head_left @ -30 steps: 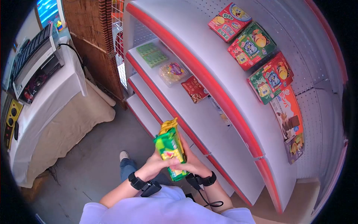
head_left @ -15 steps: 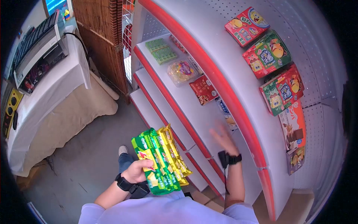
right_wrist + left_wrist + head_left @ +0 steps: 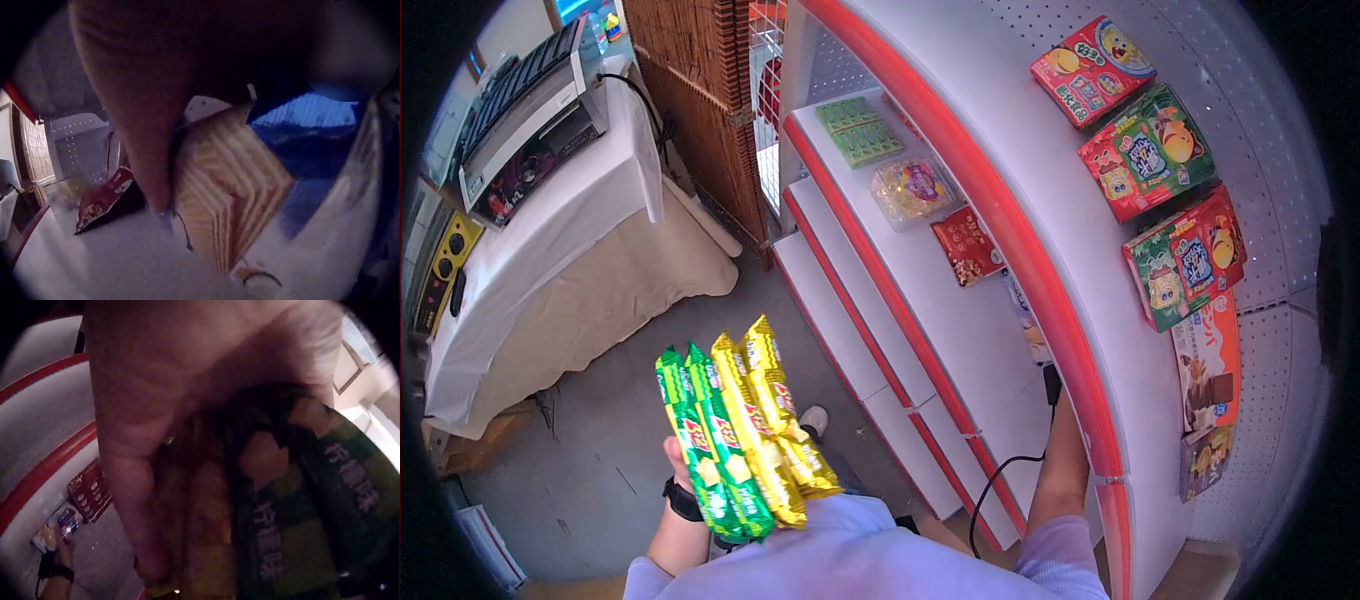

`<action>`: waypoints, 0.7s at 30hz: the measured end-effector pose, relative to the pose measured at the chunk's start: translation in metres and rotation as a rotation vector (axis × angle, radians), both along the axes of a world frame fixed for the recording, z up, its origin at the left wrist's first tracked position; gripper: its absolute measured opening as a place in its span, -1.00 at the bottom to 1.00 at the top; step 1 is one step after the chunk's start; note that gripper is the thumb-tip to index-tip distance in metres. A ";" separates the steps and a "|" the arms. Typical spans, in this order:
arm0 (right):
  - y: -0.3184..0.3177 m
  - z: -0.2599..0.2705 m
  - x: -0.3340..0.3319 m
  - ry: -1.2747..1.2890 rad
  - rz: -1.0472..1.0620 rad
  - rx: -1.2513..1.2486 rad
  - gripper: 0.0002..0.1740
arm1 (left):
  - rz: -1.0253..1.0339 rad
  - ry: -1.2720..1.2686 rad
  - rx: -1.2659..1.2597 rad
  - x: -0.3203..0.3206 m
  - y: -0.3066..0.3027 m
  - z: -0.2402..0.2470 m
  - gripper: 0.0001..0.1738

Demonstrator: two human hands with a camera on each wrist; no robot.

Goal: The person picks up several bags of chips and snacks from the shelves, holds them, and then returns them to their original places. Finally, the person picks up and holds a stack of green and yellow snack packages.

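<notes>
My left hand [image 3: 679, 466] holds a fanned row of snack packs, two green ones [image 3: 718, 445] and two yellow ones [image 3: 775, 400], out over the floor. In the left wrist view its fingers curl over the packs' edge. Under the top shelf, my right hand is hidden in the head view; the left wrist view shows this right hand [image 3: 63, 551] at a blue and white wafer packet [image 3: 66, 519]. Close up in the right wrist view, the thumb lies along the side of that wafer packet [image 3: 231, 187], while the other fingers are in shadow.
Beside the wafer packet, a red snack bag [image 3: 967, 247], a clear tub of sweets [image 3: 913, 192] and green boxes [image 3: 859, 131] sit on the shelf. Several colourful boxes [image 3: 1148, 150] line the top shelf [image 3: 1010, 140]. A cloth-covered table [image 3: 590, 200] stands on the left.
My right hand has left the packs and reached under the top shelf to the wafer packet. The packs, in my left hand alone, have spread out and moved left.
</notes>
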State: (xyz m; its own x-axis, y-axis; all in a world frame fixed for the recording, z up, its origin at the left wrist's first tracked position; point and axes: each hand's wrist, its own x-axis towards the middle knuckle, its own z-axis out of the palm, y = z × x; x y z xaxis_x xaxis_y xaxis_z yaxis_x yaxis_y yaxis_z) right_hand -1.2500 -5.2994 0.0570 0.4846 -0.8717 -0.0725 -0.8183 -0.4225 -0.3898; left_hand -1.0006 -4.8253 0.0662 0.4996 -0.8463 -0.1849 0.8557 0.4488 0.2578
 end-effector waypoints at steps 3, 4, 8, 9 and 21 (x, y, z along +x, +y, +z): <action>0.002 -0.001 0.002 -0.019 -0.016 0.052 -0.24 | 0.090 0.074 -0.124 -0.006 0.008 -0.014 -0.03; 0.003 -0.001 0.004 -0.027 -0.019 0.070 -0.24 | 0.090 0.069 -0.193 -0.008 0.012 -0.018 -0.03; 0.006 0.006 -0.003 -0.066 -0.035 0.133 -0.23 | 0.137 0.015 -0.187 -0.018 0.023 -0.019 -0.04; 0.011 0.012 -0.016 -0.075 -0.042 0.145 -0.22 | 0.143 0.011 -0.188 -0.021 0.023 -0.013 -0.04; 0.088 0.010 -0.043 -0.399 -0.132 0.055 -0.10 | 0.271 0.007 -0.193 -0.024 0.082 -0.038 -0.01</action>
